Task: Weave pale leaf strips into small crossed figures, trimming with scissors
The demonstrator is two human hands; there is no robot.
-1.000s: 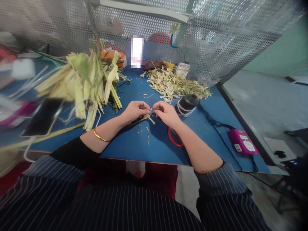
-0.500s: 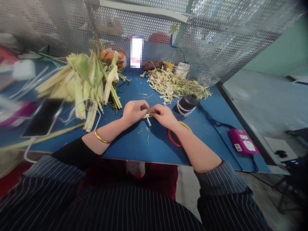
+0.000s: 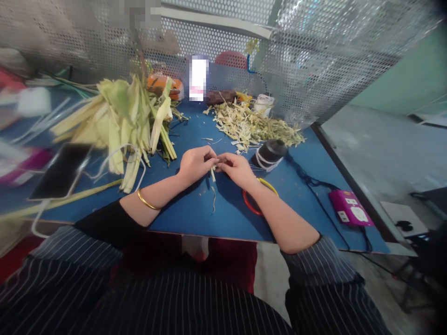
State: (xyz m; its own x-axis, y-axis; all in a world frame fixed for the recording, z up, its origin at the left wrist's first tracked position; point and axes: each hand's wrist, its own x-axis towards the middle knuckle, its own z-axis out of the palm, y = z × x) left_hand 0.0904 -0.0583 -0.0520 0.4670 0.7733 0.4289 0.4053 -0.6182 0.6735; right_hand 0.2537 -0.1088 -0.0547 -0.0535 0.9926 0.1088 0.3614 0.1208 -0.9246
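My left hand (image 3: 196, 163) and my right hand (image 3: 237, 170) meet fingertip to fingertip over the middle of the blue table. Between them is a small piece of pale plant husk (image 3: 213, 174), its end hanging down below the fingers. My left hand pinches it; the right thumb and fingertips are pressed together against it, and what they grip is largely hidden. A thin curled strip (image 3: 214, 200) lies on the table just below. Under my right wrist are red and yellow handles (image 3: 252, 204), partly covered. Beside my right hand stands a dark spool (image 3: 268, 154) with white thread wound around it.
A bundle of long pale husks (image 3: 122, 111) lies at left, near a phone (image 3: 61, 170) with a white cable. Shredded husk scraps (image 3: 244, 123) are heaped at the back. A purple power strip (image 3: 350, 208) with dark cords sits at right. Perforated metal mesh (image 3: 223, 28) stands behind.
My fingers have drawn closer together around the husk piece, and its hanging end has turned more upright. The surrounding things stay in place; the view has shifted slightly.
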